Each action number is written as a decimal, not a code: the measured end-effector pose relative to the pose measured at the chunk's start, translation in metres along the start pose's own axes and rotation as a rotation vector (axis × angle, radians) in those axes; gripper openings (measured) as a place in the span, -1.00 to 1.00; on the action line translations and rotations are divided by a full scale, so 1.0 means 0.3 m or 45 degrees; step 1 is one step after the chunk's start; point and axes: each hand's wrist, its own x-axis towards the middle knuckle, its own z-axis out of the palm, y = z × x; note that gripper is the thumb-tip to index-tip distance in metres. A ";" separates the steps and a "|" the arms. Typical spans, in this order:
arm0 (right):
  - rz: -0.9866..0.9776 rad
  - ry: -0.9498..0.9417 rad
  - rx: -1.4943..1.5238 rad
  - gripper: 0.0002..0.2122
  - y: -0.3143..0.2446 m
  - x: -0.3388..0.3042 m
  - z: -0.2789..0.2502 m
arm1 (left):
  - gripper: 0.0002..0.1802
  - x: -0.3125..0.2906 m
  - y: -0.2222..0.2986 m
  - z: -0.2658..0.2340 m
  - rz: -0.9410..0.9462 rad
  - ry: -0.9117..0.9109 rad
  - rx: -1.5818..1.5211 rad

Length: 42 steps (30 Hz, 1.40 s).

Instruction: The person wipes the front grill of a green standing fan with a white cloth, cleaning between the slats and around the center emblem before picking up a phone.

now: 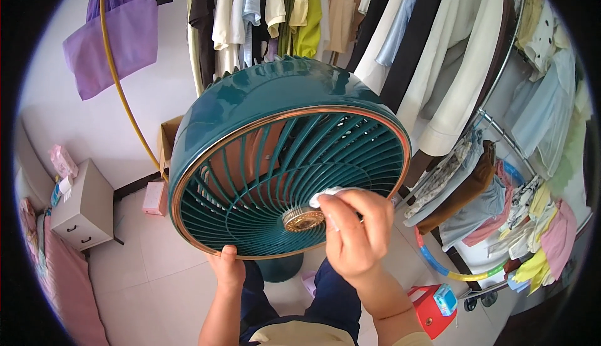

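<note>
A dark green electric fan (275,92) with a copper-coloured rim fills the middle, its slatted grille turned up toward me. At the grille's centre is a round gold hub cap (304,219). My left hand (229,269) grips the fan's lower rim, thumb over the edge; its other fingers are hidden behind. Above the grille, just right of the hub, my right hand (358,233) is closed on a crumpled white wipe (327,194), which may be tissue or cloth. Whether the wipe touches the slats I cannot tell. The fan's base (279,268) stands on the floor between my legs.
Clothes (432,52) hang densely behind the fan and along the right. A purple bag (113,49) hangs at the left wall near a thin curved pole (116,74). A nightstand (84,211) stands left, a pink box (154,198) beyond it. Lower right is a red container (432,313).
</note>
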 end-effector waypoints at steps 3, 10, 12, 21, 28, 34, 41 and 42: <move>0.083 0.089 -0.139 -0.86 0.050 0.015 -0.012 | -0.05 0.000 0.000 -0.013 -0.076 0.027 -0.012; -0.011 0.050 -0.050 -0.87 0.001 -0.026 0.029 | 0.04 -0.005 0.012 0.018 -0.178 0.026 -0.023; -0.016 0.026 0.028 -0.80 0.012 -0.020 0.022 | 0.04 -0.001 0.002 0.007 -0.167 0.022 -0.014; 0.134 0.150 0.003 -0.85 0.043 0.011 0.015 | 0.06 -0.001 0.034 0.019 -0.166 0.033 -0.015; 0.112 0.152 -0.070 -0.79 0.073 0.026 -0.001 | 0.06 -0.004 0.034 -0.002 -0.255 -0.004 0.007; 0.103 0.166 -0.007 -0.77 0.068 0.008 0.007 | -0.14 -0.010 0.018 0.004 -0.099 0.006 0.066; 0.424 0.025 0.644 -0.87 0.053 -0.018 -0.048 | -0.15 -0.001 0.013 -0.036 -0.166 -0.059 0.034; 0.505 0.157 0.647 -0.85 0.054 -0.033 -0.053 | -0.17 -0.002 0.023 -0.017 -0.138 -0.047 0.023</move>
